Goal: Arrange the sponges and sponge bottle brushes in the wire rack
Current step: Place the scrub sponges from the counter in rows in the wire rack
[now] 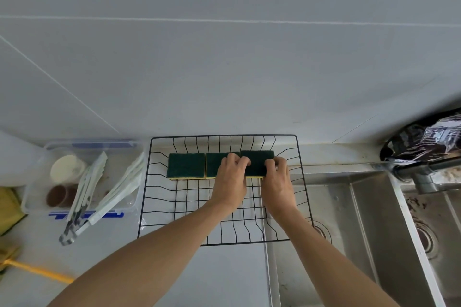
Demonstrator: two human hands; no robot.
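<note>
3 sponges (186, 165) line the wire rack's (159, 137) far edge, both hands (230, 182) pinching the right one; brushes (86, 192) remain outside.

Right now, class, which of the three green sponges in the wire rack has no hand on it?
The leftmost sponge. It lies untouched, while the left hand rests on the middle sponge and both hands, including the right hand, grip the rightmost sponge.

Single head view, worn by person: aimed forward and down at surface (224, 276), near; wall seen beyond.
</note>
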